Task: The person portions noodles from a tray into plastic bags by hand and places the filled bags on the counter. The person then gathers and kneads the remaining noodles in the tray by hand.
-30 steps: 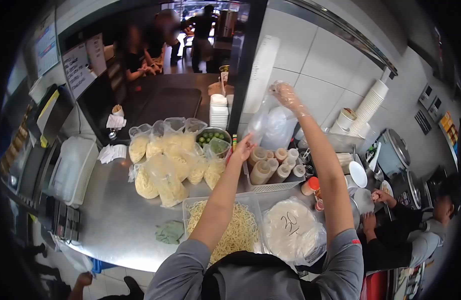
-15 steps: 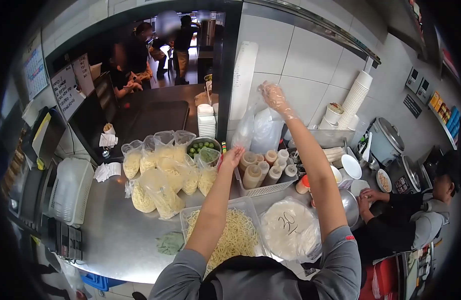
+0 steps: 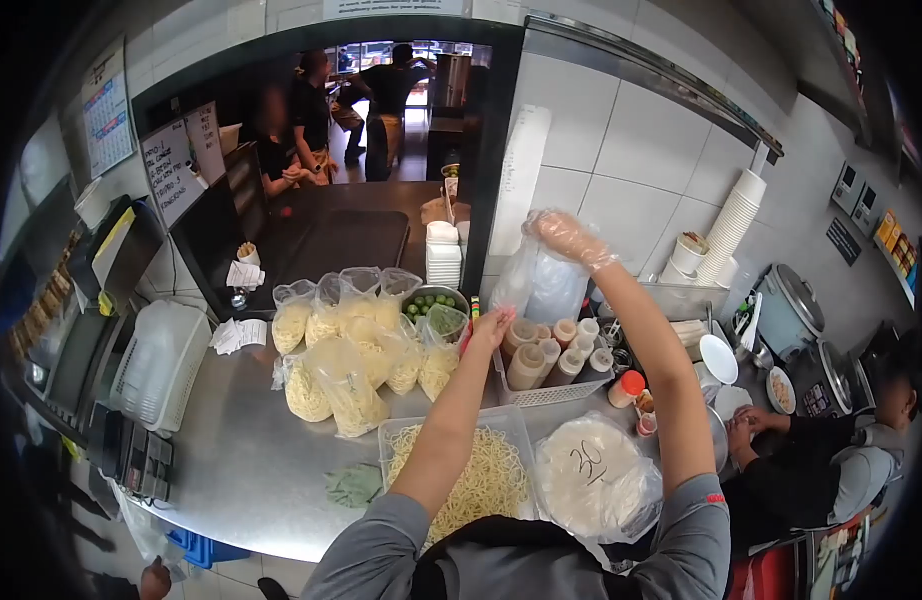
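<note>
1. Right hand (image 3: 569, 237): we're seeing it raised, fingers curled shut around the upper end of a clear plastic bag (image 3: 513, 278). It's wearing a thin see-through glove; film and glove are blending, so we can't separate each fingertip.
2. Left hand (image 3: 494, 328): looking bare, sitting low at the bag's bottom end. We can't tell if it's pinching the film or only touching it.
3. Bag: hanging between the two hands, in front of the tiled wall (image 3: 571, 110), just left of a bulkier clear bag (image 3: 558, 288). Contents, if any, we're not making out.
4. Why the high grip: we're guessing it's keeping the film stretched long and off the squeeze bottles (image 3: 527, 366). The low hand is probably steadying the loose end.
5. Bottles are standing upright, packed in a white basket (image 3: 554, 396); we're reading that as stopping them tipping.
6. Filled bags (image 3: 348, 388) are clustering left of the left forearm, probably grouped for easy reach. Loose noodles (image 3: 481, 475) are lying in a clear tub (image 3: 388, 440) below the forearms, close to the body.
7. A round plastic-wrapped stack (image 3: 586, 465) marked "30" is sitting just right of the tub; we're taking the mark as a count or label.
</note>
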{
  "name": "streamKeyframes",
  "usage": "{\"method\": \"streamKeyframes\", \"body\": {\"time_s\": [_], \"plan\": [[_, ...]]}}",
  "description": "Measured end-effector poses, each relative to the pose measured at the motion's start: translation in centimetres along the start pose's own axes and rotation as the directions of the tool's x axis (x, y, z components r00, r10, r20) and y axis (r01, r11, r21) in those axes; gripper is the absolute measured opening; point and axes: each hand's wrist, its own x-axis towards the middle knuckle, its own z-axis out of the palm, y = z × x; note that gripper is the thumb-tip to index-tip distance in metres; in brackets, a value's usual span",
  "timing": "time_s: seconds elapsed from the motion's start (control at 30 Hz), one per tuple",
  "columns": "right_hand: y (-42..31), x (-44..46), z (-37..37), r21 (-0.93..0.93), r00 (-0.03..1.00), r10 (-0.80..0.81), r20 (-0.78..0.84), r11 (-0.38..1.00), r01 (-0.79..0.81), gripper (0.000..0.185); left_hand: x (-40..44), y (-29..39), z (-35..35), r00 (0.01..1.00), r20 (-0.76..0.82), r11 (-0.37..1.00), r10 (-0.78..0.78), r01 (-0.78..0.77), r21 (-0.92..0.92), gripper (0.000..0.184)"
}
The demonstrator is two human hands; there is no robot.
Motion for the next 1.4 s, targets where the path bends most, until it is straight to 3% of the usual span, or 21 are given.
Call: {"method": "streamKeyframes", "body": {"time_s": [0.1, 0.2, 0.3, 0.4, 0.6, 0.7, 0.9, 1.0, 1.1, 1.2, 1.3, 1.4], "plan": [[-0.1, -0.2, 0.3, 0.042, 0.997, 0.074, -0.03, 0.996, -0.073, 0.017, 1.0, -0.2, -0.3, 1.0, -0.013, 1.0, -0.007, 0.007, 0.002, 0.017], [1.7, -0.1, 1.2, 0.001, 0.997, -0.05, 0.056, 0.999, 0.05, 0.017, 1.0, -0.5, -0.2, 1.0, -0.023, 1.0, 0.004, -0.005, -0.012, 0.017], [0.6, -0.1, -1.3, -0.001, 0.989, -0.041, 0.141, 0.999, 0.041, 0.017, 0.4, -0.4, 0.3, 0.999, -0.035, 1.0, 0.01, -0.009, 0.021, 0.017], [2.0, 0.0, 0.3, -0.046, 0.992, 0.024, 0.12, 0.999, -0.019, 0.017, 0.7, -0.6, 0.2, 0.999, -0.029, 0.999, 0.022, -0.021, 0.032, 0.017], [1.3, -0.8, -0.1, 0.088, 0.992, 0.062, -0.106, 0.995, -0.053, 0.014, 0.2, -0.3, 0.5, 1.0, -0.02, 1.0, 0.0, 0.0, 0.008, 0.015], [3.0, -1.2, 2.0, 0.277, 0.963, 0.184, -0.195, 0.952, -0.126, 0.017, -0.6, 0.0, 0.6, 1.0, 0.029, 1.0, 0.001, -0.001, 0.002, 0.015], [3.5, -1.8, 3.9, 0.209, 0.895, 0.236, -0.379, 0.964, -0.166, 0.02, 0.1, 0.3, -0.6, 0.999, 0.02, 0.996, -0.028, 0.027, 0.083, 0.015], [3.7, -2.0, 4.0, 0.497, 0.832, 0.44, -0.337, 0.834, -0.24, 0.02, -0.4, 1.0, -1.0, 0.998, 0.029, 0.981, -0.052, 0.046, 0.191, 0.014], [3.8, -1.4, 3.4, 0.656, 0.79, 0.6, -0.128, 0.648, -0.386, 0.02, -0.8, 0.9, -0.8, 0.998, 0.063, 0.971, -0.028, 0.012, 0.239, 0.015], [4.4, -0.9, 2.7, 0.47, 0.878, 0.37, -0.303, 0.86, -0.2, 0.02, -2.7, 1.2, -0.4, 0.979, 0.202, 0.966, 0.034, -0.084, 0.244, 0.019], [4.4, -0.3, 1.4, 0.556, 0.915, 0.344, -0.21, 0.812, -0.178, 0.017, -4.3, 1.9, 0.3, 0.971, 0.237, 0.964, 0.03, -0.09, 0.249, 0.022], [3.6, -0.2, 0.4, 0.488, 0.902, 0.396, -0.174, 0.83, -0.27, 0.013, -1.8, 1.3, -1.4, 0.978, 0.208, 0.965, 0.022, -0.075, 0.25, 0.022]]}}
